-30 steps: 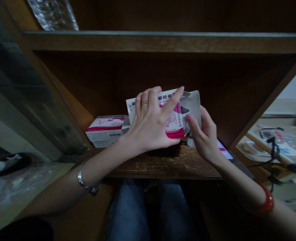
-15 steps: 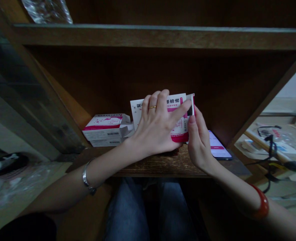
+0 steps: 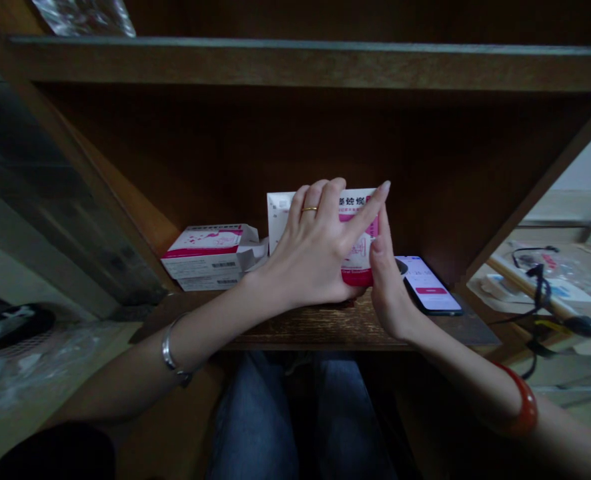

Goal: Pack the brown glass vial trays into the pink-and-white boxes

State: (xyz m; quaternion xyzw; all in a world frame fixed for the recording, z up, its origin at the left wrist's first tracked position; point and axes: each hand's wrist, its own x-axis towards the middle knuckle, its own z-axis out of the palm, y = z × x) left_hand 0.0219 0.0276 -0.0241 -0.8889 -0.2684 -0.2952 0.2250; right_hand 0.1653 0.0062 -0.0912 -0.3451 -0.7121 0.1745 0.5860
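Observation:
A white and magenta medicine box (image 3: 357, 250), printed with "Oral Solution", is held on its side above the wooden shelf board. My left hand (image 3: 313, 243), wearing a gold ring, is wrapped over its front and top, with the index finger reaching the upper right corner. Against the box's right end lies my right hand (image 3: 389, 283); its thumb touches the front edge and its fingers run up along the end. The right end flap is pressed in and mostly hidden by that hand. Two similar boxes (image 3: 210, 250) are stacked to the left, the top one with open flaps.
A lit phone (image 3: 431, 287) lies on the shelf board (image 3: 295, 330) to the right. An upper shelf edge (image 3: 295, 63) crosses above, with clear plastic wrap (image 3: 85, 17) on it. At far right are a metal bar (image 3: 525, 280) and black cables (image 3: 540, 293).
The end flap, standing out at the right before, is now folded against the box. My right hand has moved slightly left, flat on that end, and more of the phone shows.

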